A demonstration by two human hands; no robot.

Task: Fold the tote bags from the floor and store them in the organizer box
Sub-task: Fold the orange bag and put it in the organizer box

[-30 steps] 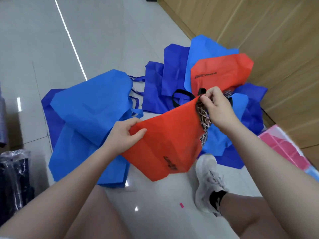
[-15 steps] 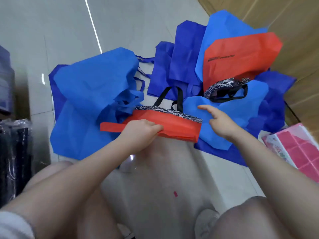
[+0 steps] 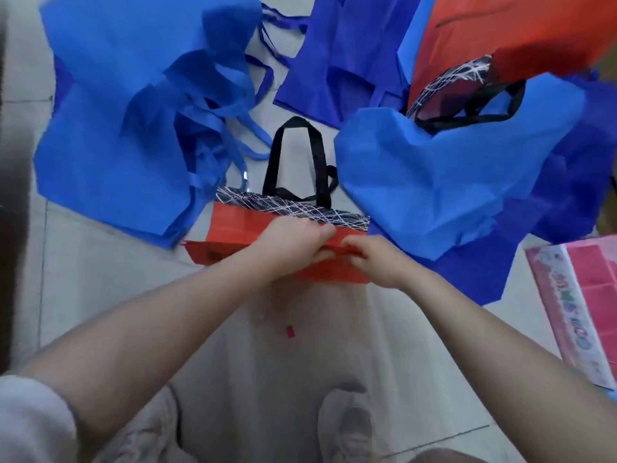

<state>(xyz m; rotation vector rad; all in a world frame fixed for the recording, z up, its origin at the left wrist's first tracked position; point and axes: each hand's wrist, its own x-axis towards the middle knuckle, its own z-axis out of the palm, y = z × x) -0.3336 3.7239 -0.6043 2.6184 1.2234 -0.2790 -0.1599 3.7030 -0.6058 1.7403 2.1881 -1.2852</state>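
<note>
A red tote bag with a black-and-white patterned top band and black handles lies folded on the floor in front of me. My left hand grips its folded red edge near the middle. My right hand pinches the same edge just to the right, the two hands nearly touching. Around it lie several blue tote bags, one pile at the left and one at the right. A second red tote bag lies at the top right. The pink organizer box sits at the right edge.
Light tiled floor spreads below the bags. My shoes are at the bottom. A small pink scrap lies on the floor near me. A dark object stands at the left edge.
The red bag went from held up in the air to lying folded on the floor. My right hand came in from the blue bag and took hold of the red edge beside my left hand.
</note>
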